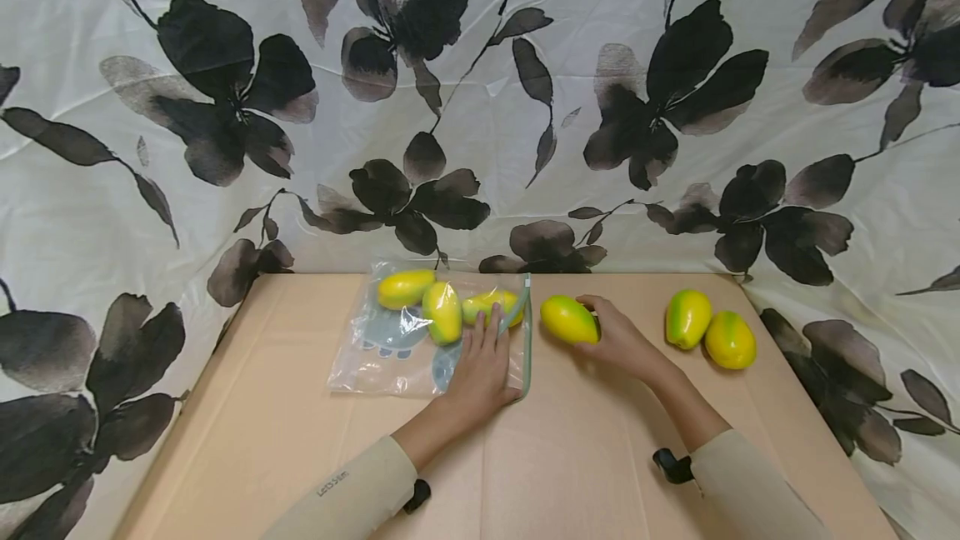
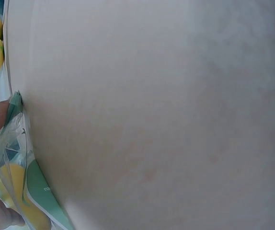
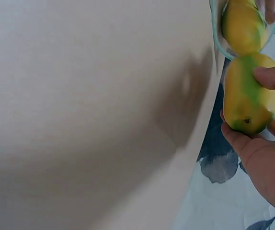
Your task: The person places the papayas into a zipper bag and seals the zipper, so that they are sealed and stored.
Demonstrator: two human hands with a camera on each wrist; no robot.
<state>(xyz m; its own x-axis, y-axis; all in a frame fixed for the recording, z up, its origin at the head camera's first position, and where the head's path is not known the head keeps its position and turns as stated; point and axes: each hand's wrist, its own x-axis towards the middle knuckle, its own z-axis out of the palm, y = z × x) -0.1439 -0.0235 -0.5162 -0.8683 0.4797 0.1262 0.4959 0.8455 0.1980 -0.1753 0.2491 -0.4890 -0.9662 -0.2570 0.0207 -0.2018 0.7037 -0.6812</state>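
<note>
A clear zip bag with a blue-green edge lies flat on the board, three yellow-green mangoes inside it. My left hand lies over the bag's right end and holds it by the mouth, fingers along the upper side and thumb near the lower corner. The left wrist view shows the green rim parted around a mango. My right hand grips another mango just right of the mouth. In the right wrist view, that mango overlaps the bag's rim, thumb on top and fingers beneath.
Two more mangoes, one upper and one lower, sit side by side at the right of the tan board. Behind the board hangs a white cloth with dark flowers.
</note>
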